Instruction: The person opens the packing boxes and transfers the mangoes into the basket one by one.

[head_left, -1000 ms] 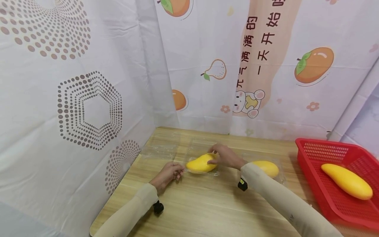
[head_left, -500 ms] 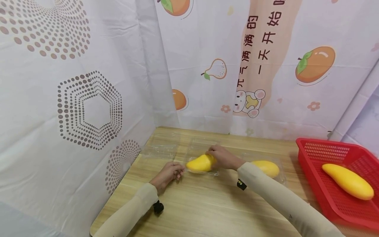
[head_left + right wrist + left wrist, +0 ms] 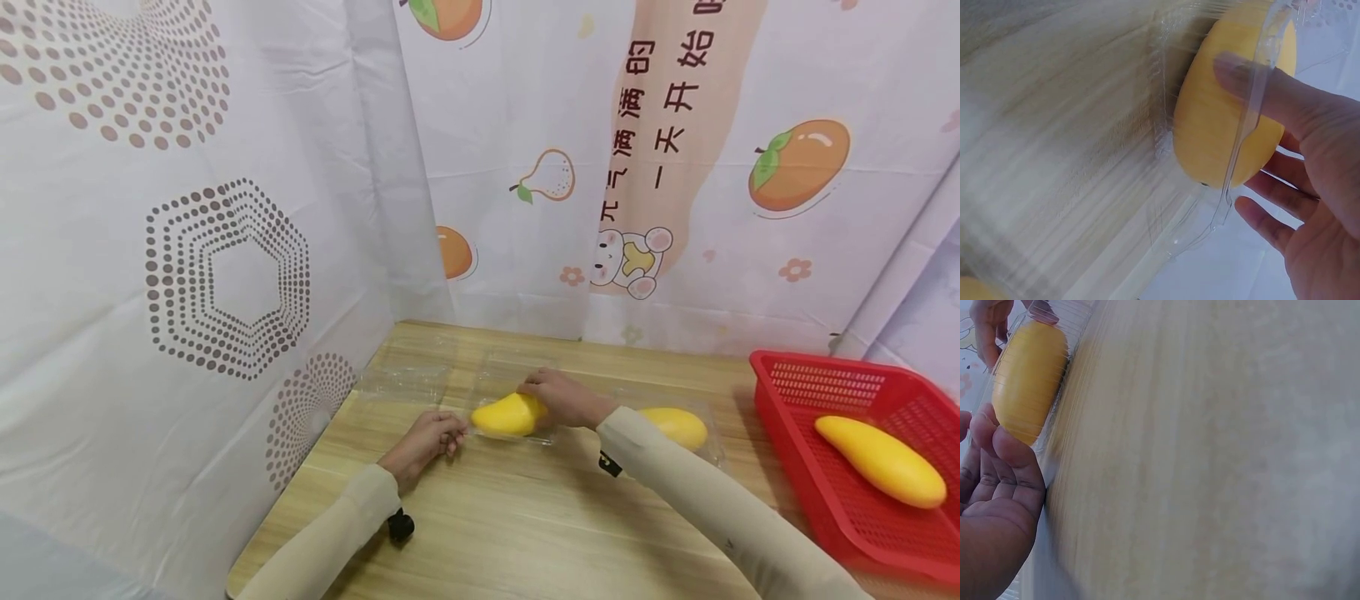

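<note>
A yellow mango lies in an open clear plastic box on the table. My right hand grips the mango's right end. In the right wrist view the thumb reaches over the rim and lies on the fruit, seen through the clear wall, with the other fingers on the far side. My left hand is at the box's left end, its curled fingertips and thumb pinching the rim. The left wrist view shows those fingers right beside the mango's near end.
Another mango sits in a clear box to the right, partly behind the right sleeve. A red basket at the right holds one more mango. A clear box stands at back left, near the curtain.
My right hand has shifted slightly left and its fingers have closed in around the mango's right end. The left hand stays at the box's rim.
</note>
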Demonstrator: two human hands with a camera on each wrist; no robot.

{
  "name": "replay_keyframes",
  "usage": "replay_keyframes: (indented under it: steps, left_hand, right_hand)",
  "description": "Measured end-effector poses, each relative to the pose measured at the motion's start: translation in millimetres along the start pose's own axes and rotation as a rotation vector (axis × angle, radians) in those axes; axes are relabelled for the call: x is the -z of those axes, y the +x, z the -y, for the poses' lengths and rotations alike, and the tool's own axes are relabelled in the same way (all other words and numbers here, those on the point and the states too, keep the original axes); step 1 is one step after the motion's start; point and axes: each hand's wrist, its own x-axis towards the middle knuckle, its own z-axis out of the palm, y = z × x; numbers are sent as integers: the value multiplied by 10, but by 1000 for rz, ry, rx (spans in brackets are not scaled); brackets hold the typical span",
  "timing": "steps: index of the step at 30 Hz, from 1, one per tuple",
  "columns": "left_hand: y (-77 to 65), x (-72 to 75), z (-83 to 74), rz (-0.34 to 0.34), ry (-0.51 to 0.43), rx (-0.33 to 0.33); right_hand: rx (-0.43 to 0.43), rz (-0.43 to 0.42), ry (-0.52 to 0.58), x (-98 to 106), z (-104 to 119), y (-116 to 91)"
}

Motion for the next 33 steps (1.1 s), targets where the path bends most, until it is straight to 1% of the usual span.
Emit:
replay_keyframes:
  steps: [6, 18, 22, 28, 33]
  left_hand:
    - [-13, -12, -14, 1, -5, 2]
    - [-15, -17, -19, -2, 19, -3]
    - [-9, -16, -12, -3, 18, -12]
    - [5, -17, 6, -22, 21, -17]
    - [22, -13, 23, -42, 15, -14]
  right_hand:
    - [-14, 31, 5, 10, 12, -2]
    - [5, 44, 0, 25, 23, 6]
    - [31, 30, -24, 18, 12, -1]
    - [87, -20, -71, -16, -32, -32]
    - [88, -50, -87, 14, -50, -45]
